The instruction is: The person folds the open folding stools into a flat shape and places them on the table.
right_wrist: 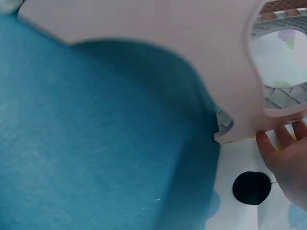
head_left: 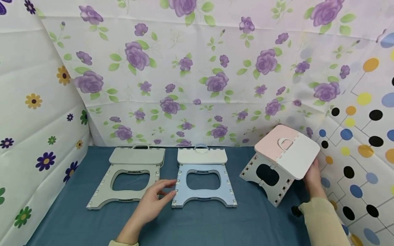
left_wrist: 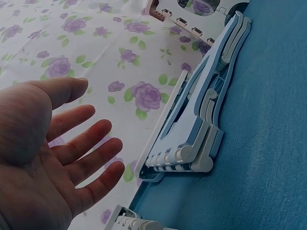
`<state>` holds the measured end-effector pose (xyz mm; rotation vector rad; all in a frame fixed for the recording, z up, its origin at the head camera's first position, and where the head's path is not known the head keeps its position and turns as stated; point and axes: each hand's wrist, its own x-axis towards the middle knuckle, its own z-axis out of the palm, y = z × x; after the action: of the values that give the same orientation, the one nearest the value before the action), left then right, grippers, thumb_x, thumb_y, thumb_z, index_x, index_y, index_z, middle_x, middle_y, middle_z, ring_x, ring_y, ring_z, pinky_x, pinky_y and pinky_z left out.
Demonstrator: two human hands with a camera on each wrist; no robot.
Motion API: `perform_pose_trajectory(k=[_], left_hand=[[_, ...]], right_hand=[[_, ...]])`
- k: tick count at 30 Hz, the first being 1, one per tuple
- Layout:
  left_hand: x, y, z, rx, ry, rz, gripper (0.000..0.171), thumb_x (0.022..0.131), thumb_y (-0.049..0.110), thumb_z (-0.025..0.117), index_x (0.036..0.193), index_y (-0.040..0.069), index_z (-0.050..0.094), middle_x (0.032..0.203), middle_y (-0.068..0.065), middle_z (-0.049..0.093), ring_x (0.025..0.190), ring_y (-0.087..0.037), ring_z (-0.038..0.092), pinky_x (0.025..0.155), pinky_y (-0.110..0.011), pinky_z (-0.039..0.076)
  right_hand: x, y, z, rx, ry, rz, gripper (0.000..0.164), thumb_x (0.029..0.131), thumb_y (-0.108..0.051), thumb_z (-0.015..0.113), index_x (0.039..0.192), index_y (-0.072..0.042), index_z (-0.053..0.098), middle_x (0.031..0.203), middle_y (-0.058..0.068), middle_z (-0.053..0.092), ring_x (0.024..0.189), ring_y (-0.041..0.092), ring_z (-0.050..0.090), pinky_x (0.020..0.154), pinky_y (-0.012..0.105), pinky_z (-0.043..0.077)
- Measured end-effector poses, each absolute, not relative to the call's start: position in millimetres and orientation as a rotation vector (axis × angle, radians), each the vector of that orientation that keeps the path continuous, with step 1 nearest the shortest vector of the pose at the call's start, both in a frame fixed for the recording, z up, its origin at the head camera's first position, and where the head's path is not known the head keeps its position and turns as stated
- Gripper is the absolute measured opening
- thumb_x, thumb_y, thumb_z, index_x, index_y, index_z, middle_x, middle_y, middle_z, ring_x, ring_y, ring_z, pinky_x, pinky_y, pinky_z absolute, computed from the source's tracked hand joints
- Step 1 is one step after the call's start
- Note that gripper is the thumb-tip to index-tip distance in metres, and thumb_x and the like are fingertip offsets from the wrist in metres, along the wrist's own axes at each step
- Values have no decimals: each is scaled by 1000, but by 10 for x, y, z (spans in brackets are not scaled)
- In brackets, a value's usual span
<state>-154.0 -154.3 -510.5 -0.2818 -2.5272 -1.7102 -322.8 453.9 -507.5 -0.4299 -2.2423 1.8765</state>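
Unfolded and turned at an angle, a pink and white folding step stool (head_left: 297, 153) stands at the right. My right hand (head_left: 313, 177) holds its right side, below the seat. In the right wrist view, the fingertips (right_wrist: 265, 139) curl at the edge of a leg panel, and the thumb is out of sight. A blue and white folding stool (head_left: 200, 184) lies folded flat in the middle. Just off its left edge is my left hand (head_left: 152, 201), holding nothing, its fingers loosely bent; the left wrist view shows a gap between them.
A grey-green folding stool (head_left: 129, 198) lies folded flat on the left. Blue cloth (head_left: 215, 229) covers the table. Floral sheeting (head_left: 184, 85) hangs behind, and a dotted sheet (head_left: 363, 153) closes the right side near my right arm.
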Motion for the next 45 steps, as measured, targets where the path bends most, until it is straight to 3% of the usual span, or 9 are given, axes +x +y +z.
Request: perform_pose_trajectory(k=[3,5,7,11,15,20,29,37,45], left_hand=[[-1541,-1539,-5116,-303,-2515,-1747,38,103,24,76,140,18,71,135,-7,68,126,-31,63,95,-40,57],[-1542,-1533,-5111,-319,-2517,-1760,38,104,24,75,141,19,71,136,-8,67,126,-33,62,95,-39,57],[-1546,-1518,-5107,-340,-2530,-1767,38,104,25,74,142,19,70,137,-9,67,127,-35,62,96,-40,56],[-1556,-1459,-5085,-383,-2550,-1754,39,105,26,73,143,18,69,138,-11,67,126,-36,62,96,-40,56],[-1559,-1402,-5076,-416,-2544,-1752,39,105,26,73,143,17,69,137,-12,67,126,-32,63,96,-40,56],[-1558,-1356,-5083,-408,-2552,-1764,39,105,24,73,143,18,69,135,-11,68,126,-30,63,96,-43,56],[-1548,-1267,-5047,-405,-2565,-1758,39,105,24,73,144,20,68,135,-1,68,125,-24,63,97,-42,55],[-1623,-982,-5012,-606,-2556,-1764,43,108,31,69,148,18,65,138,-2,67,128,-27,62,98,-54,54],[-1680,-473,-5061,-761,-2570,-1834,42,109,28,68,149,18,64,134,-9,68,125,-31,64,93,-37,57]], right_hand=[[-3232,4540,-5159,-478,-2234,1836,71,114,-59,25,174,-26,7,170,9,27,145,18,35,115,29,33],[-3228,4526,-5192,-528,-2205,1824,70,114,-57,27,173,-24,9,175,10,19,150,20,30,117,31,30],[-3217,4514,-5223,-546,-2166,1818,68,115,-53,28,172,-19,13,171,12,26,143,22,38,111,28,35],[-3162,4509,-5265,-564,-2230,1761,67,116,-53,23,174,-21,14,172,13,29,150,25,36,121,36,32],[-3130,4524,-5351,-486,-2318,1675,62,118,-45,23,174,-21,11,177,14,20,161,30,16,130,52,15],[-3125,4535,-5470,-370,-2274,1675,60,118,-29,28,175,-24,7,178,9,15,161,20,10,131,45,10],[-3102,4512,-5479,-403,-2238,1616,58,118,-29,30,174,-19,15,175,15,23,158,22,22,129,41,19],[-3008,4466,-5493,-484,-2211,1631,58,118,-24,26,173,-14,12,175,20,21,157,31,25,127,43,26],[-2898,4434,-5473,-615,-2235,1582,60,117,-34,30,174,-20,14,175,17,22,157,38,28,125,52,30]])
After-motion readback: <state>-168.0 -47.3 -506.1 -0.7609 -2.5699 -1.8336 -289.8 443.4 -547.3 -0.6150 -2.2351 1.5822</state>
